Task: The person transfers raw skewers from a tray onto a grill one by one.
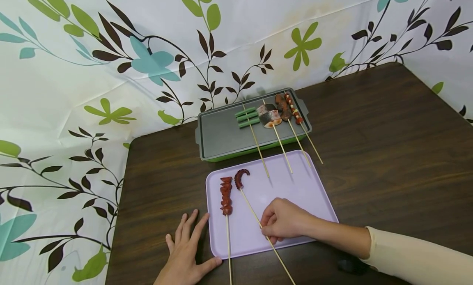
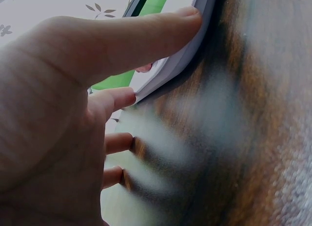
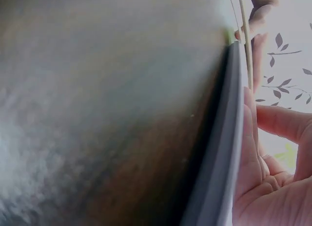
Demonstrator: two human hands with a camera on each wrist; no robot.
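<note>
In the head view my right hand [image 1: 286, 219] pinches the stick of an octopus tentacle skewer [image 1: 242, 179] over the purple tray [image 1: 273, 190]. The tentacle end lies toward the tray's far left, and the stick runs out past the near edge. To its left lies a skewer of red meat pieces [image 1: 226, 196], its stick also crossing the near edge. My left hand [image 1: 186, 252] rests with fingers spread at the tray's left side, thumb by the near corner. The left wrist view shows that thumb [image 2: 146, 38] along the tray rim [image 2: 170, 65].
Behind the tray stands a grey griddle [image 1: 218, 133] with a green base. On it lie a green vegetable skewer [image 1: 246, 117], a fish skewer [image 1: 269, 115], a brown meat skewer [image 1: 283, 108] and a red-and-white skewer [image 1: 293, 108]; their sticks reach forward. Everything stands on a dark wooden table [image 1: 369, 162].
</note>
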